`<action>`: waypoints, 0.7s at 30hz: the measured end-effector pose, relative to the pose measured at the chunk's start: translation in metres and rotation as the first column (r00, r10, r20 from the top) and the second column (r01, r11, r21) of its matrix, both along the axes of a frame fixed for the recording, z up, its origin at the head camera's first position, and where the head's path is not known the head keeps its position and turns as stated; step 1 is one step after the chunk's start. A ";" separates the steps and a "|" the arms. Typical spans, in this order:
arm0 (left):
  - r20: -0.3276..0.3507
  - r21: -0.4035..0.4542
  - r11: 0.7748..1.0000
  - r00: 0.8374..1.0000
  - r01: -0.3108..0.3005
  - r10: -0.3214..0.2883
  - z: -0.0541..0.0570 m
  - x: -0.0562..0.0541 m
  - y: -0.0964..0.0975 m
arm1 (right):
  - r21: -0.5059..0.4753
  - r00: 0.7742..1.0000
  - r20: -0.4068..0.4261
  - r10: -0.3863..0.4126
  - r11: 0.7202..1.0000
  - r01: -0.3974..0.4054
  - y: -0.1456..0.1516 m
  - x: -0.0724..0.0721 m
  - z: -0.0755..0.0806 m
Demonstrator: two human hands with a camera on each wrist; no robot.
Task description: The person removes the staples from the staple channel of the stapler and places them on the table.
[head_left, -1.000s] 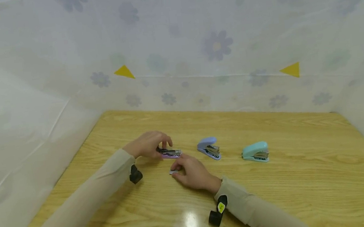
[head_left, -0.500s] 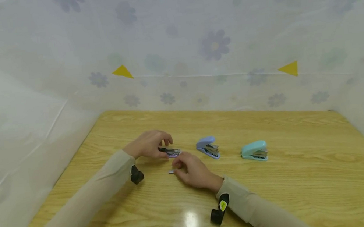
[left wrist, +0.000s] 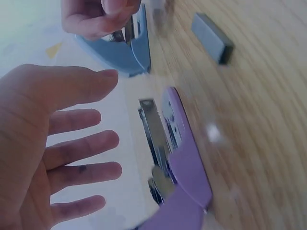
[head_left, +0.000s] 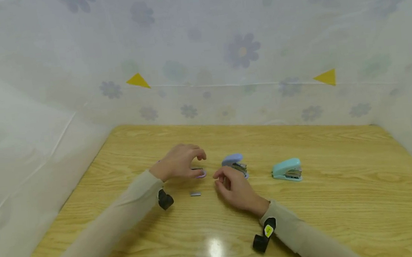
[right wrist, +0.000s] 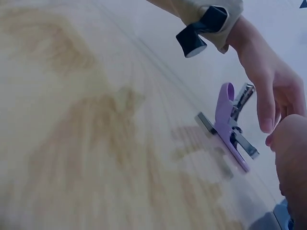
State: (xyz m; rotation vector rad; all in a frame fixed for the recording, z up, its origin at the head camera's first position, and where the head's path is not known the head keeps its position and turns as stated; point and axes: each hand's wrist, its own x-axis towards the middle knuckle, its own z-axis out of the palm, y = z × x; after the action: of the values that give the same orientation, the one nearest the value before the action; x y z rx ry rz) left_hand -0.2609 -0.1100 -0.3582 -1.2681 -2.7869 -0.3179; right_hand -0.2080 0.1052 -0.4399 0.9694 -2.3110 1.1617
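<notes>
My left hand (head_left: 181, 162) is over the purple stapler (left wrist: 192, 163), hiding most of it in the head view. Its fingers are spread and hold nothing in the left wrist view. The stapler lies opened up on the table, metal parts raised. A short grey strip of staples (head_left: 195, 194) lies on the wood nearer the person. My right hand (head_left: 239, 190) has its fingers loosely bent, the thumb apart from them, with nothing seen between. It overlaps the periwinkle-blue stapler (head_left: 233, 159) in the head view.
A mint-green stapler (head_left: 287, 170) stands to the right on the wooden table (head_left: 349, 197). Flower-patterned white sheeting (head_left: 198, 54) encloses the back and sides, with yellow triangles (head_left: 138, 81) on it. Each wrist wears a black camera.
The right hand has drawn right, away from the staple strip, which now shows whole. My left hand has shifted right over the purple stapler, covering more of it.
</notes>
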 end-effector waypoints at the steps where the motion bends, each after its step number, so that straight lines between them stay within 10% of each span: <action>1: -0.004 -0.001 1.000 1.000 0.002 -0.002 0.000 0.001 0.004 | -0.009 1.000 -0.014 -0.010 1.000 0.010 0.004 0.000 0.001; 21: 0.144 0.084 0.991 0.983 0.107 -0.118 0.013 -0.012 0.073 | -0.125 0.937 -0.194 -0.289 0.955 0.269 0.054 -0.015 -0.002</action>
State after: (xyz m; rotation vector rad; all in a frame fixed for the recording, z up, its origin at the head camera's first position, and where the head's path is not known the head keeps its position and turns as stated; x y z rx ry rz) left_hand -0.2724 -0.0365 -0.3453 -1.4433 -2.7966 -0.5417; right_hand -0.2229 0.1592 -0.4417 0.6660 -2.1179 0.9918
